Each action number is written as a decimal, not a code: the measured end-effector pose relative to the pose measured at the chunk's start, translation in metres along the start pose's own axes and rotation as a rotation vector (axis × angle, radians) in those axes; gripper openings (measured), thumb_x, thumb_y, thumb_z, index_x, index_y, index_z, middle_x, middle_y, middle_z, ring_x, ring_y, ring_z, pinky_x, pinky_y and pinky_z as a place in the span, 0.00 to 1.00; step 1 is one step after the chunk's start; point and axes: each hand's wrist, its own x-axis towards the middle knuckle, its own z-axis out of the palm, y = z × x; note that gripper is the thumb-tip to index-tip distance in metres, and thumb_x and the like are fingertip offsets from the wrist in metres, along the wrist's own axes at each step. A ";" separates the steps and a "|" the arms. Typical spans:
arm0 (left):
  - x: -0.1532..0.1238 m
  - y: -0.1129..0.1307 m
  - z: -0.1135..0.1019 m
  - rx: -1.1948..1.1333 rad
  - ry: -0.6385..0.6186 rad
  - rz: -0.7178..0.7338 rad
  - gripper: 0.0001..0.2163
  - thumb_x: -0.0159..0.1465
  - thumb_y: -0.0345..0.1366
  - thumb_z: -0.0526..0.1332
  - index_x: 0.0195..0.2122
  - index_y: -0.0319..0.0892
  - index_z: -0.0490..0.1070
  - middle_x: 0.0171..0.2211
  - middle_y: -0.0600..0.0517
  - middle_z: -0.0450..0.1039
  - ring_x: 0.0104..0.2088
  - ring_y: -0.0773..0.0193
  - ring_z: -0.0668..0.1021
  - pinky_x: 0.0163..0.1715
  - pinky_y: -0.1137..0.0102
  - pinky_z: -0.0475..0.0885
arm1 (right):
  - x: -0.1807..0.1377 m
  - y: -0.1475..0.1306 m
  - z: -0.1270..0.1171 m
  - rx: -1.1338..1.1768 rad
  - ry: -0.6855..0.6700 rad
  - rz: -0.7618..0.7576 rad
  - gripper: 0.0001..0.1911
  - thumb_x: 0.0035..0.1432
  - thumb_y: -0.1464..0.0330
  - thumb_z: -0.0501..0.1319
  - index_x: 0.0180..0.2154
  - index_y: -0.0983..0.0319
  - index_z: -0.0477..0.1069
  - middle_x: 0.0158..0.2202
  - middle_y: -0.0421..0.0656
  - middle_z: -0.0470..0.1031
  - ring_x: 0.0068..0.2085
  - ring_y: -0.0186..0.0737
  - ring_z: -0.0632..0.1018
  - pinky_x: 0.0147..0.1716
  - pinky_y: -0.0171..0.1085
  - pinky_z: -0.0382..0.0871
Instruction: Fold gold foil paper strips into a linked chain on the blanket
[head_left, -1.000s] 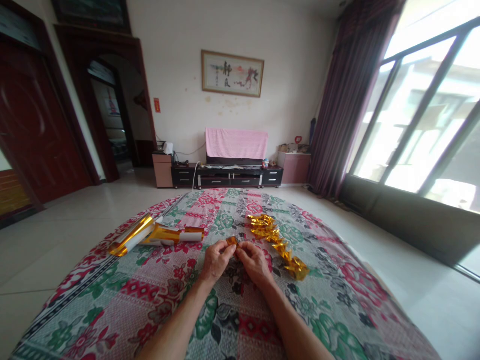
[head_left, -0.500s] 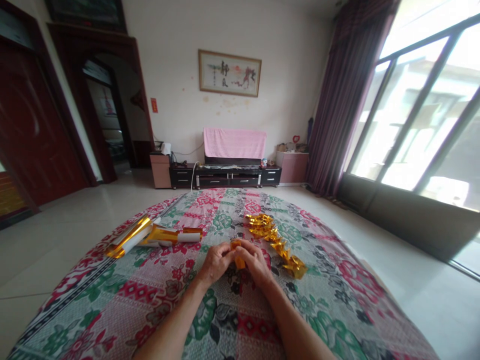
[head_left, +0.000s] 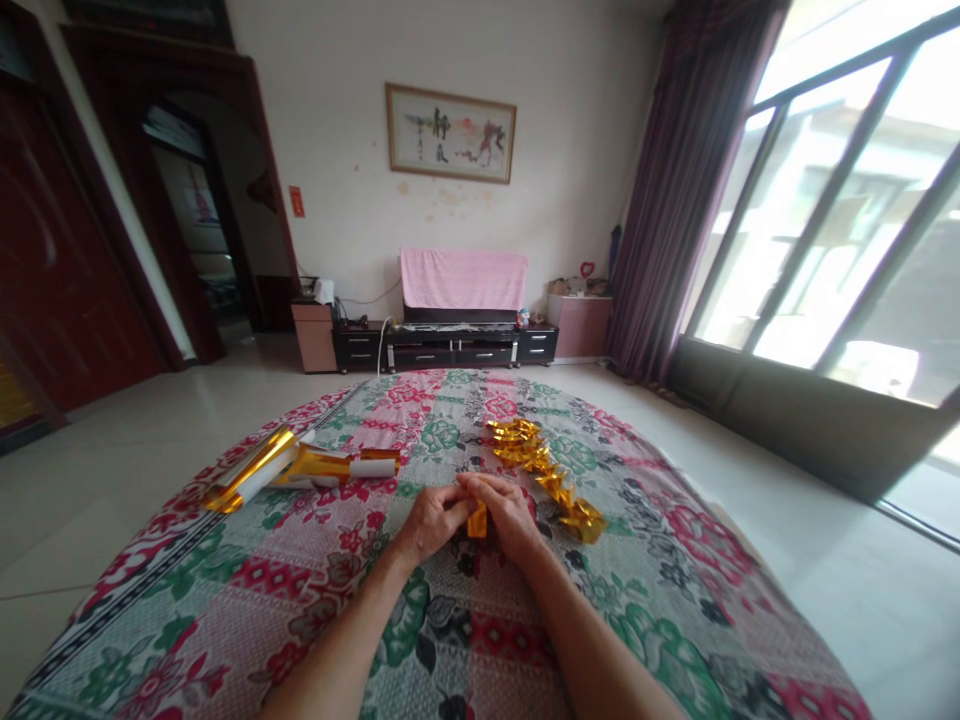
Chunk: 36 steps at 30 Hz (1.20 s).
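Both hands meet over the middle of the cloth-covered table. My left hand (head_left: 433, 520) is closed on a small piece of gold foil paper (head_left: 477, 521), its thumb against the near part. My right hand (head_left: 507, 512) grips the same piece from the other side, fingers bent over its top. The foil's upper part is hidden under the fingers. To the right of my right hand lies a row of folded gold foil pieces (head_left: 583, 521), crumpled and overlapping. Rolled sheets of gold foil paper (head_left: 259, 470) with white backs rest on the left.
A flowered tablecloth (head_left: 315, 560) covers the round table. Beyond it, a low black cabinet (head_left: 450, 350) stands at the wall beneath a pink cloth (head_left: 465, 278). A purple curtain (head_left: 656, 200) and large windows are on the right, a dark red door (head_left: 67, 240) on the left.
My right fingers have shifted over the top of the foil piece, covering its upper part. The whole view has moved slightly; the rolls and the folded row lie as before.
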 end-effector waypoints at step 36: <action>-0.001 -0.011 0.002 0.188 -0.013 -0.068 0.18 0.57 0.46 0.53 0.20 0.37 0.70 0.16 0.55 0.68 0.20 0.68 0.68 0.20 0.76 0.58 | 0.006 0.017 0.003 0.097 0.237 0.009 0.19 0.43 0.56 0.63 0.32 0.65 0.76 0.17 0.37 0.65 0.19 0.27 0.61 0.17 0.29 0.54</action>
